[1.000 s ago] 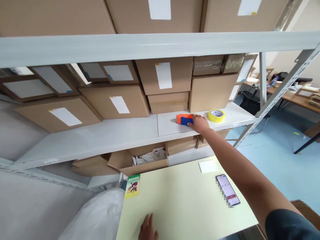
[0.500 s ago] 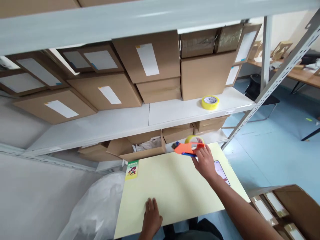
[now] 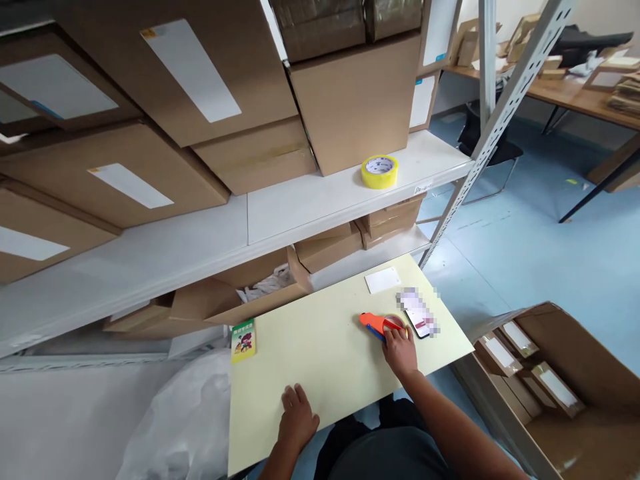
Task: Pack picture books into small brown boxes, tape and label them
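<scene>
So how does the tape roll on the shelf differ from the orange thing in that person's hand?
The tape roll lies untouched on the white shelf; the orange dispenser sits on the yellow table, gripped by the right hand. The tape roll is a bare yellow ring; the orange dispenser has an orange-and-blue body. Both carry tape.

A dark grey garment [image 3: 395, 453] is worn over the body. The forearms are left bare down to the left hand [image 3: 299, 417] and the right hand [image 3: 400, 350].
</scene>
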{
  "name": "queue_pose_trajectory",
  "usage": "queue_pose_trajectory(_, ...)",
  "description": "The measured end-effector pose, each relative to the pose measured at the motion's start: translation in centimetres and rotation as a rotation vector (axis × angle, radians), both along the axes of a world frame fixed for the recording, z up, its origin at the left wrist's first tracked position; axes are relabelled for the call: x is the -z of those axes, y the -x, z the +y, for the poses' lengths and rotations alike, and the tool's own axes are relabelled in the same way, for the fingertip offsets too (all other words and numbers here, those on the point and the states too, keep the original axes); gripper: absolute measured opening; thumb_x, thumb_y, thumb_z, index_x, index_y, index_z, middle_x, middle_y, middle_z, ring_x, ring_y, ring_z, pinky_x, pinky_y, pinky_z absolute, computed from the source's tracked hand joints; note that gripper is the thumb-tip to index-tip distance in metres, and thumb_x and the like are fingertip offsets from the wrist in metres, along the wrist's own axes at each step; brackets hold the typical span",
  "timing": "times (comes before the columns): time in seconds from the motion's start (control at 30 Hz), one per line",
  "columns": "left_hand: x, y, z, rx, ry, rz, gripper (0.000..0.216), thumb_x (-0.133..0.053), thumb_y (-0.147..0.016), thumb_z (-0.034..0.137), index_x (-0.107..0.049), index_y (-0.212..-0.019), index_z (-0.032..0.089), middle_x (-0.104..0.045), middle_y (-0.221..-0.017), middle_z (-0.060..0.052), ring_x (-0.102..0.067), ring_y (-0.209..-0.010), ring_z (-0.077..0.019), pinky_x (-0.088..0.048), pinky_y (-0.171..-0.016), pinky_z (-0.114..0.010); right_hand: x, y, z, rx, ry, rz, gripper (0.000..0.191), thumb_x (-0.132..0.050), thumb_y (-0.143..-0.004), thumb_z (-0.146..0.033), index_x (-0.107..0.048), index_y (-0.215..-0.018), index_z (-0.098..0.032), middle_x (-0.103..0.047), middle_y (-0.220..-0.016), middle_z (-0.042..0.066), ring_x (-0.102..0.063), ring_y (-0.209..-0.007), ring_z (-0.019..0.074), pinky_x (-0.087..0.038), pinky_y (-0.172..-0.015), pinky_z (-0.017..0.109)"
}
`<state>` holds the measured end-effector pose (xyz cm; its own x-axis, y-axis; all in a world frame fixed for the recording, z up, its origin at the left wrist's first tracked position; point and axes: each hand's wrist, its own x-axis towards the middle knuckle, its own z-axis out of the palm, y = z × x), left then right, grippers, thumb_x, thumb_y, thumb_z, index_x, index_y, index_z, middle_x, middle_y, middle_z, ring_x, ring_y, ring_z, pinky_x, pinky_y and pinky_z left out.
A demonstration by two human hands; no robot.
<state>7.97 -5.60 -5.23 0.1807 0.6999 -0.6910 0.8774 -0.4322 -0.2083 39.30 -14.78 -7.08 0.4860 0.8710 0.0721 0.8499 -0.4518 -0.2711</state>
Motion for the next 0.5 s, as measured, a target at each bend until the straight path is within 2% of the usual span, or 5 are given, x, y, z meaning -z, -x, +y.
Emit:
queue_pose_trajectory(0.17,0.4,0.5,0.1,0.002,0.037,-0.021,0.097,-0.054,-0.083,0.034,-0.009,-0.157,-0.011,-0.007,-0.162,-0.041,-0.011,-0.154,-0.0486,-0.025,-0.118,-0.055,0.2,0.3,-0.6,-0.033,-0.057,-0.012,0.037,-0.057,-0.089,-0.017,-0.063,-0.126,-0.019,-0.072,-0.115,0.014,-0.061,-0.113,0.0307,-0.027,-0.117,0.053)
queue_pose_trajectory(0.3,0.6,0.7,0.1,0.025,0.018,-0.049,0.097,-0.055,-0.084,0.035,-0.011,-0.157,-0.012,-0.011,-0.162,-0.041,-0.015,-0.153,-0.0498,-0.03,-0.116,-0.055,0.9,0.2,-1.5,-0.083,-0.143,-0.019,0.044,-0.055,-0.087,-0.013,-0.059,-0.13,-0.016,-0.068,-0.124,0.016,-0.057,-0.121,0.0334,-0.03,-0.115,0.056)
queue_pose_trajectory(0.5,0.3,0.5,-0.1,0.043,-0.024,-0.076,0.095,-0.058,-0.085,0.034,-0.016,-0.156,-0.013,-0.017,-0.16,-0.042,-0.022,-0.15,-0.0509,-0.036,-0.113,-0.051,1.3,-0.7,-1.8,-0.137,-0.175,-0.024,0.044,-0.048,-0.086,-0.005,-0.061,-0.126,-0.016,-0.069,-0.12,0.014,-0.061,-0.116,0.0304,-0.038,-0.11,0.053)
